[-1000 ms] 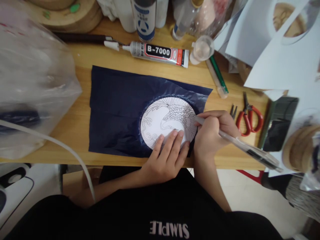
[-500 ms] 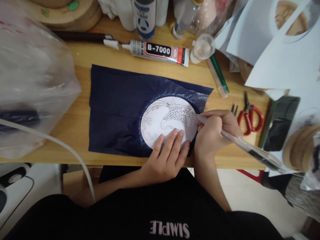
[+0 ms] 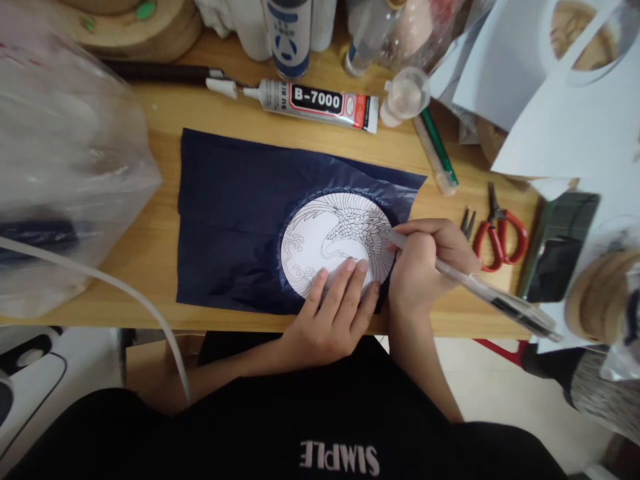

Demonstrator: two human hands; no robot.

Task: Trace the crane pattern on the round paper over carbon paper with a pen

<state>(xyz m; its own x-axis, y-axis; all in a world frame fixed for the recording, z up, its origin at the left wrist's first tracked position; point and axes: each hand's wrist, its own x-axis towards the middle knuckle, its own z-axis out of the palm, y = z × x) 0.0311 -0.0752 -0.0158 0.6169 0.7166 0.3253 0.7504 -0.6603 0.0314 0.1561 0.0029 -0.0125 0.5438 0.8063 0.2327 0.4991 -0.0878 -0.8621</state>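
A round white paper (image 3: 307, 243) printed with a line drawing of a crane lies on a dark blue sheet (image 3: 225, 220) of thin carbon-like paper. My left hand (image 3: 333, 313) rests flat on the lower edge of the round paper, fingers spread. In my right hand (image 3: 433, 260) is a clear pen (image 3: 480, 287), its tip at the drawing's right edge over the feather lines. Its upper end slants down to the right. The fingers hide part of the tip and of the paper's right side.
Along the back lie a B-7000 glue tube (image 3: 320, 105), a small clear cup (image 3: 407, 93) and a green pen (image 3: 439, 147). Red-handled pliers (image 3: 500, 233) and a dark phone (image 3: 563, 247) sit to the right. A plastic bag (image 3: 75, 167) covers the left, with a white cable (image 3: 120, 283) across it.
My right hand and the pen have shifted slightly left, the tip moving a little onto the drawing. My left hand and the papers stay where they were.
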